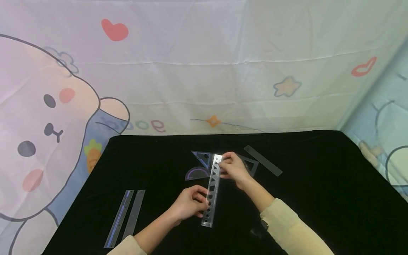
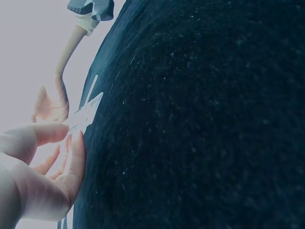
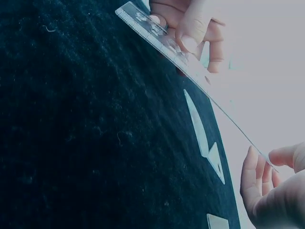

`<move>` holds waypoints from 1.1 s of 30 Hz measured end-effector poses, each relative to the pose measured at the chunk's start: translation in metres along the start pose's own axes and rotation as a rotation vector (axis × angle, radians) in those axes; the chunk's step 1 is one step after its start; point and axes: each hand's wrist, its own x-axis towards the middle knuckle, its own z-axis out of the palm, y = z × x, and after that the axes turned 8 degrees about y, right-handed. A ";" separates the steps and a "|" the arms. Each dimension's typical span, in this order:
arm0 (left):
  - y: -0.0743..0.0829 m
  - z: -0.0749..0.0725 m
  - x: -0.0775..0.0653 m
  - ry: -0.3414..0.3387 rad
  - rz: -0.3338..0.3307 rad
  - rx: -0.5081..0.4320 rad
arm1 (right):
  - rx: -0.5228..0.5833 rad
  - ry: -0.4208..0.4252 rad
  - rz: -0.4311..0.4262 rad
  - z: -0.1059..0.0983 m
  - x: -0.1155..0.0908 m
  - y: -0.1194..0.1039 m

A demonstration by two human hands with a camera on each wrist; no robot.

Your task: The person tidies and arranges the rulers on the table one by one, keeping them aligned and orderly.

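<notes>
A clear stencil ruler (image 1: pixel 212 187) with a row of cut-out shapes is held above the black cloth, slanting away from the person. My left hand (image 1: pixel 190 202) pinches its near part between thumb and fingers. At its far end my right hand (image 1: pixel 234 168) grips the edge with thumb and fingertips. In the right wrist view the ruler (image 3: pixel 162 45) stretches between both hands. Behind it lie a protractor (image 1: pixel 196 173) and a small set square (image 1: pixel 202 158). A second set square (image 1: pixel 253 165) is partly covered by the right hand.
Two straight rulers, one with a blue stripe (image 1: pixel 119 219) and one plain (image 1: pixel 135 212), lie side by side at the left. Another plain ruler (image 1: pixel 263 161) lies at the back right. The black cloth (image 1: pixel 325 198) ends at a printed curtain (image 1: pixel 197 71).
</notes>
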 end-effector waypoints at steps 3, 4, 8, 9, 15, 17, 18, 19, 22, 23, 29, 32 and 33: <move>0.000 -0.004 -0.004 -0.002 -0.001 0.001 | -0.005 -0.009 -0.008 0.005 -0.001 -0.001; 0.000 -0.006 -0.006 -0.004 -0.001 0.000 | -0.004 -0.011 -0.009 0.007 -0.001 -0.001; -0.003 -0.011 -0.009 -0.002 -0.010 0.003 | -0.004 -0.025 -0.020 0.013 -0.002 -0.001; -0.004 -0.012 -0.010 -0.002 -0.013 0.001 | -0.002 -0.028 -0.021 0.015 -0.003 -0.001; -0.009 -0.018 -0.018 0.016 -0.026 0.011 | 0.009 -0.066 -0.033 0.026 -0.004 0.002; -0.011 -0.021 -0.021 0.027 -0.019 0.014 | 0.003 -0.079 -0.042 0.029 -0.004 0.003; -0.012 -0.022 -0.022 0.031 -0.014 0.014 | -0.001 -0.086 -0.047 0.031 -0.003 0.003; -0.013 -0.023 -0.023 0.034 -0.009 0.014 | -0.003 -0.090 -0.047 0.033 -0.003 0.003; -0.015 -0.027 -0.026 0.044 0.002 0.013 | -0.013 -0.103 -0.057 0.038 -0.004 0.003; -0.015 -0.029 -0.027 0.049 0.001 0.014 | -0.016 -0.107 -0.062 0.040 -0.004 0.002; -0.019 -0.036 -0.033 0.076 -0.014 0.019 | -0.048 -0.126 -0.082 0.051 -0.007 0.002; -0.021 -0.039 -0.036 0.079 -0.022 0.024 | -0.065 -0.134 -0.085 0.055 -0.008 0.002; -0.022 -0.040 -0.037 0.080 -0.025 0.028 | -0.069 -0.138 -0.082 0.057 -0.008 0.002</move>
